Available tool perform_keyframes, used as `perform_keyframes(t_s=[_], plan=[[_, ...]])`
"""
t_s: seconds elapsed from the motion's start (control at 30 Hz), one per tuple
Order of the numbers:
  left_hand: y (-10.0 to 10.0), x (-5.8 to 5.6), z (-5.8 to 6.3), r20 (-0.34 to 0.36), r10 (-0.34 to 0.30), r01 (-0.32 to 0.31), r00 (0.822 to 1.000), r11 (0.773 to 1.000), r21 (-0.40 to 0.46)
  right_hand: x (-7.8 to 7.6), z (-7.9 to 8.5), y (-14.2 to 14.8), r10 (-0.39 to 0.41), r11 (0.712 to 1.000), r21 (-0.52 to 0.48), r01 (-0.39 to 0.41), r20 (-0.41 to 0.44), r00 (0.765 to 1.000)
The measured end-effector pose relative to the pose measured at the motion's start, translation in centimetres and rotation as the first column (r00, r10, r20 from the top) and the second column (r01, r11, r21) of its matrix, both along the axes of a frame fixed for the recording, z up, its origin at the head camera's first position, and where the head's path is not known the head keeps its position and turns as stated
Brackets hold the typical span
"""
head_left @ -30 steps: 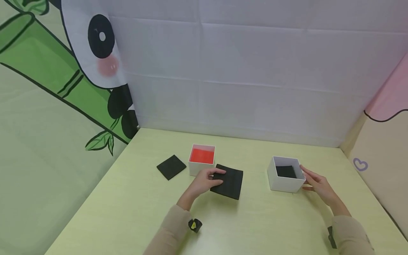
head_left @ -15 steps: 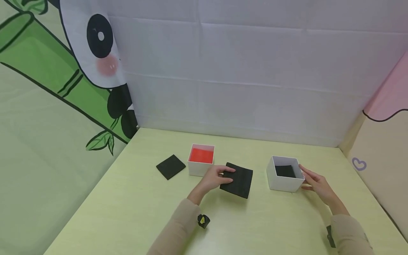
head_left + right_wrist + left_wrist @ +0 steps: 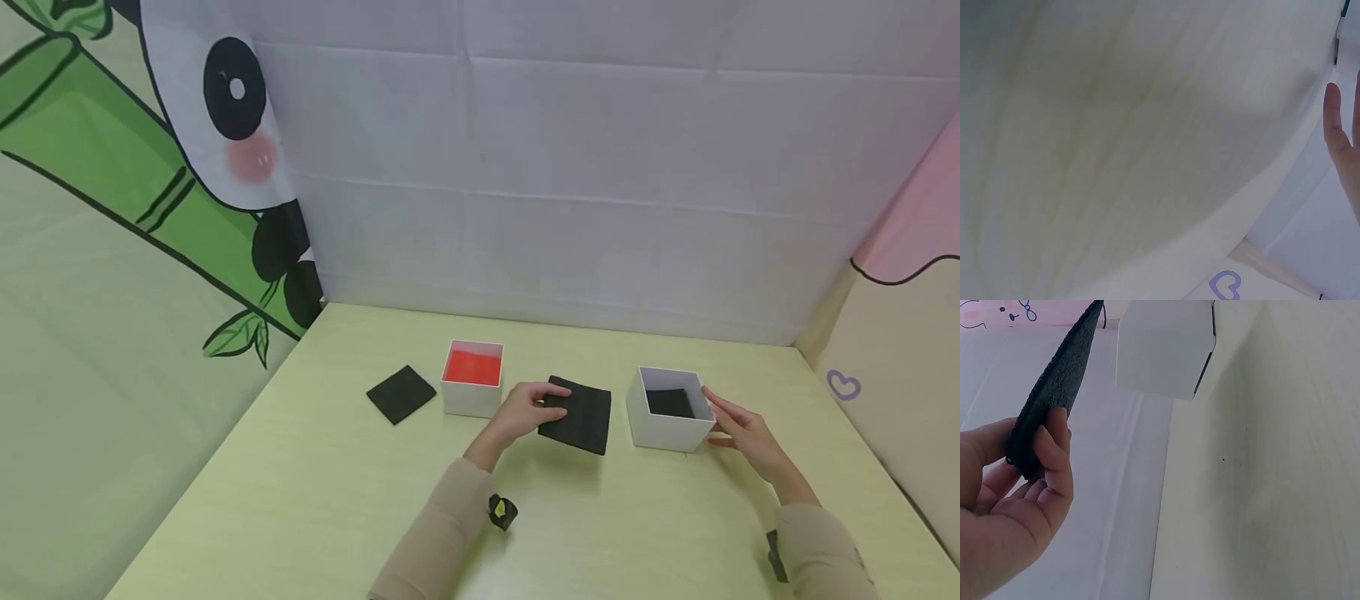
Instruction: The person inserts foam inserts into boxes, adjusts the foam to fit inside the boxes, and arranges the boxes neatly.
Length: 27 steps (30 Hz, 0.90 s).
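Note:
In the head view my left hand [image 3: 522,410] pinches a thin black cloth square [image 3: 579,417] by its left edge, above the table between two white boxes. The left wrist view shows the cloth [image 3: 1054,387] edge-on, between thumb and fingers, with a fuzzy surface. My right hand [image 3: 753,437] rests its fairly straight fingers against the right side of the right white box [image 3: 666,433]. Inside that box lies a black piece [image 3: 670,402]. Only some fingers [image 3: 1333,119] of the right hand show in the right wrist view.
The left white box [image 3: 471,399] holds something flat and red [image 3: 473,367]. Another black square [image 3: 401,394] lies flat on the pale table [image 3: 300,500], left of that box. A white cloth backdrop [image 3: 555,183] rises behind the table's far edge.
My left hand has carried the black cloth square rightward and slightly up, closer to the right box. The right hand and both boxes have stayed in place.

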<state>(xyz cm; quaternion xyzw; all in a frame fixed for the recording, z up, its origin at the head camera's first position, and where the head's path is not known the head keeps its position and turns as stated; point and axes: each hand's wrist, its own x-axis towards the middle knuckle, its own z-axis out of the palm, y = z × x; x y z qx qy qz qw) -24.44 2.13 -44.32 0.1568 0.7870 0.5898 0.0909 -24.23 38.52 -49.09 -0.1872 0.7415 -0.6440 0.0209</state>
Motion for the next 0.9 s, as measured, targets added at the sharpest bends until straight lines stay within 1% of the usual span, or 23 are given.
perform_keyframes(t_s=[0.13, 0.27, 0.4, 0.57, 0.73, 0.9], plan=[[1.0, -0.3, 0.5, -0.002, 0.006, -0.006, 1.000, 1.000, -0.008, 0.0, 0.0, 0.1, 0.000, 1.000, -0.006, 0.000, -0.006, 1.000], [2.0, -0.6, 0.9, 0.010, 0.014, -0.014, 1.000, 1.000, -0.002, 0.0, -0.1, 0.2, 0.003, 1.000, -0.010, -0.003, -0.005, 1.000], [2.8, -1.1, 1.0, 0.020, 0.002, -0.002, 1.000, 1.000, 0.003, 0.0, 0.0, 0.1, 0.001, 1.000, -0.002, -0.001, -0.010, 1.000], [3.8, -1.4, 1.3, 0.029, -0.021, 0.020, 0.999, 1.000, 0.024, -0.2, 0.1, 0.1, 0.004, 1.000, 0.013, -0.004, -0.015, 1.000], [4.7, -2.0, 1.2, 0.035, -0.025, 0.022, 0.999, 0.996, 0.085, -0.2, 0.0, 0.1, -0.014, 1.000, 0.024, 0.014, -0.002, 1.000], [6.1, -2.7, 1.5, 0.054, 0.007, -0.016, 0.999, 0.986, 0.167, -0.1, -0.1, 0.1, -0.038, 0.999, 0.027, 0.038, 0.010, 0.999]])
